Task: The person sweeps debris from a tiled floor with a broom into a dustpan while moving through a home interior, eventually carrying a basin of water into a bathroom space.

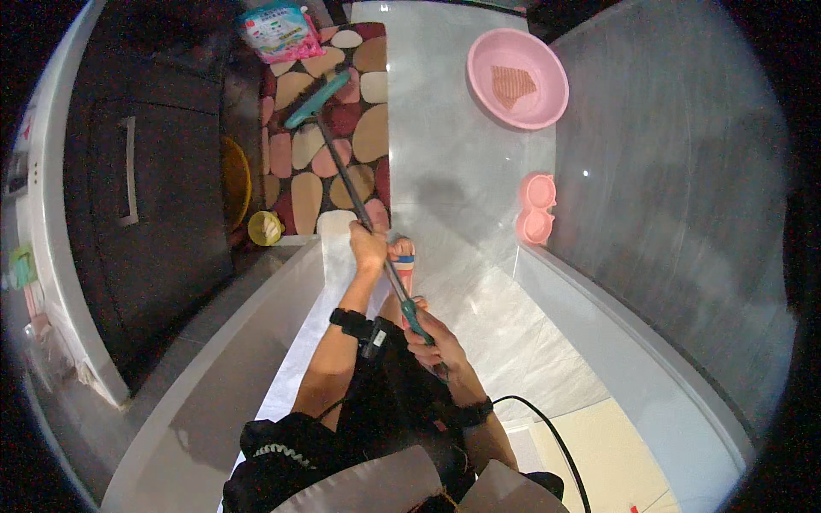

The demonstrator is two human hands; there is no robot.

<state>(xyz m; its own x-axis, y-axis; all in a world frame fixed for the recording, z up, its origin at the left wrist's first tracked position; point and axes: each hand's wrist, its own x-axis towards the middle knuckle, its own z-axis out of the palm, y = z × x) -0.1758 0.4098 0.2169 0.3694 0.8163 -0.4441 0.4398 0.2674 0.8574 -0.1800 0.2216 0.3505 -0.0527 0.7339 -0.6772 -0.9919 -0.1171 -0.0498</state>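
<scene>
Both my hands are closed around the pole of a long-handled brush [344, 172] with a teal head [317, 100] and dark bristles. My left hand [369, 248] grips the dark pole around its middle. Nearer my body, my right hand [441, 345] holds the teal grip at the pole's end. The brush head is over a pebble-patterned mat [308, 199] in pink, tan and maroon; whether the bristles press on it I cannot tell. My sandaled foot [403, 256] shows beside the pole, just past my left hand.
A pink basin [558, 106] holding a striped brown cloth [513, 85] stands far right on the grey floor. Pink double pet bowls [537, 208] sit below it by the wall. A plastic package [279, 32], a yellow cup [263, 229] and a black cabinet [173, 173] are left.
</scene>
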